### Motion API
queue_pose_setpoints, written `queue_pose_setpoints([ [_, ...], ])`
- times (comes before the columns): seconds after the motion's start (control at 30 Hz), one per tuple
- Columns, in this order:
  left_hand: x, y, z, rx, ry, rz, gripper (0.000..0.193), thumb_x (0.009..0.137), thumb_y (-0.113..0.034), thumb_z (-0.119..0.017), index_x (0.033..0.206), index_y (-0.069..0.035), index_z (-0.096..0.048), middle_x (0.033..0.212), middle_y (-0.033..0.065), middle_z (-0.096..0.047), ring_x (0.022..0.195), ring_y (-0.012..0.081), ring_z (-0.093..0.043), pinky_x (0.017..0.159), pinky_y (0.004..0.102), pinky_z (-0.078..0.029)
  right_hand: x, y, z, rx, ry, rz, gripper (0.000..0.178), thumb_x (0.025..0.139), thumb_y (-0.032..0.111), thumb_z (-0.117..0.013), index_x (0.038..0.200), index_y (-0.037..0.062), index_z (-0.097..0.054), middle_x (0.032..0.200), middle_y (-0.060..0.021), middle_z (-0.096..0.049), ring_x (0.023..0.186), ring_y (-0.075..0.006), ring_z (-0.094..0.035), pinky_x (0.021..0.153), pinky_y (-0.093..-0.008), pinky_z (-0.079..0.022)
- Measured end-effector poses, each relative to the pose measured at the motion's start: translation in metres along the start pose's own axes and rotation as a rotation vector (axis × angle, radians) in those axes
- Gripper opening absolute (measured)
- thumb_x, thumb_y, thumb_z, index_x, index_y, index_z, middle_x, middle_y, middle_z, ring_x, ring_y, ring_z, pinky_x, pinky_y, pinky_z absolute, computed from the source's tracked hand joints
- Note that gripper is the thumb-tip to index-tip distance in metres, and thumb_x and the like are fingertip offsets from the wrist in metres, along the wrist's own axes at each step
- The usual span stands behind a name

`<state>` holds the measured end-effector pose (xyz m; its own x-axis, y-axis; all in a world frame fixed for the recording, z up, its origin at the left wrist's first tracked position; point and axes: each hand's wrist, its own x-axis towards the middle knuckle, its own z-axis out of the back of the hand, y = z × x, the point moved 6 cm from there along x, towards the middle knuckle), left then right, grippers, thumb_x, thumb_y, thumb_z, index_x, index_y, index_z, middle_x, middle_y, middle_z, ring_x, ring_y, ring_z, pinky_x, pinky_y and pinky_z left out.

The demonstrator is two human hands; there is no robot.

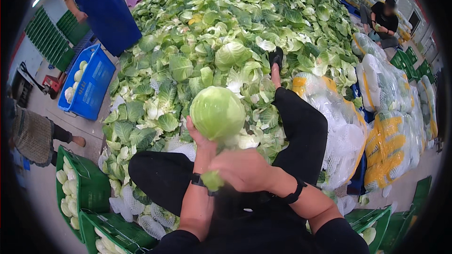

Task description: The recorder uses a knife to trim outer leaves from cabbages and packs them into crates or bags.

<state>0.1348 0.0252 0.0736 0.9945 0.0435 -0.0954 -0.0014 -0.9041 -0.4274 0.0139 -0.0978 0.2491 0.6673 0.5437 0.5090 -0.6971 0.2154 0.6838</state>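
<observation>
A round, pale green cabbage (218, 113) rests on my left hand (202, 140), which grips it from below and the left side. Just below it my right hand (245, 170) is curled closed and blurred by motion. A scrap of green leaf (213, 181) shows at the right hand's lower left, in front of my left wrist; I cannot make out whether the fingers hold it or something else. Both wrists wear dark bands. A wide heap of loose cabbage leaves (181, 68) spreads beyond my bent legs, with a leafy cabbage (231, 55) on it.
Green crates (101, 186) of cabbages stand at my left, another crate (376, 221) at lower right. A blue crate (101, 82) sits farther left. Wrapped bags of cabbages (393, 146) are stacked right. White foam nets (151, 226) lie near my left leg. Other people (101, 9) are around the heap.
</observation>
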Motion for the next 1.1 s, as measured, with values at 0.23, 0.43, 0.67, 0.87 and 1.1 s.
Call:
queue_pose_setpoints([
  [0.23,-0.005,0.001,-0.016,-0.034,0.034,0.000,0.085,0.094,-0.073,-0.039,0.148,-0.007,-0.046,0.145,0.0163,-0.053,0.129,0.0360,-0.054,0.109,0.0532,-0.044,-0.005,-0.115,0.050,0.100,-0.423,-0.479,0.042,0.091,0.015,-0.068,0.130,0.0014,-0.061,0.124,-0.0170,-0.064,0.114,-0.0264,-0.062,0.099,-0.0344,-0.048],
  [0.43,-0.005,0.020,-0.016,-0.017,0.072,0.296,0.081,0.099,-0.068,-0.035,0.143,-0.001,-0.049,0.140,0.0205,-0.057,0.125,0.0369,-0.058,0.108,0.0499,-0.046,-0.006,-0.110,0.032,-0.053,-0.283,-0.415,0.067,0.092,0.030,-0.070,0.146,-0.0024,-0.046,0.144,-0.0239,-0.052,0.135,-0.0343,-0.049,0.115,-0.0392,-0.036],
  [0.67,-0.007,0.035,-0.015,0.083,0.125,0.243,0.072,0.100,-0.059,-0.040,0.140,0.000,-0.052,0.136,0.0194,-0.061,0.123,0.0340,-0.061,0.106,0.0464,-0.048,-0.019,-0.101,0.059,-0.094,-0.401,-0.400,0.020,0.085,0.007,-0.072,0.102,-0.0023,-0.071,0.114,-0.0162,-0.070,0.107,-0.0315,-0.068,0.092,-0.0368,-0.052],
  [0.87,-0.003,0.038,-0.013,0.110,0.070,0.207,0.077,0.098,-0.063,-0.041,0.143,-0.002,-0.050,0.140,0.0191,-0.057,0.128,0.0353,-0.056,0.111,0.0494,-0.043,-0.028,-0.067,0.055,-0.286,-0.228,-0.227,0.015,0.082,-0.004,-0.069,0.095,0.0029,-0.072,0.092,-0.0098,-0.071,0.086,-0.0256,-0.069,0.080,-0.0336,-0.055],
  [1.1,-0.021,0.045,-0.012,-0.177,0.109,0.383,0.089,0.096,-0.075,-0.035,0.152,-0.006,-0.040,0.148,0.0208,-0.050,0.132,0.0388,-0.053,0.111,0.0514,-0.043,-0.044,-0.077,0.078,0.080,-0.238,-0.349,0.079,0.075,0.029,-0.087,0.141,0.0037,-0.051,0.142,-0.0169,-0.053,0.132,-0.0304,-0.050,0.111,-0.0404,-0.040],
])
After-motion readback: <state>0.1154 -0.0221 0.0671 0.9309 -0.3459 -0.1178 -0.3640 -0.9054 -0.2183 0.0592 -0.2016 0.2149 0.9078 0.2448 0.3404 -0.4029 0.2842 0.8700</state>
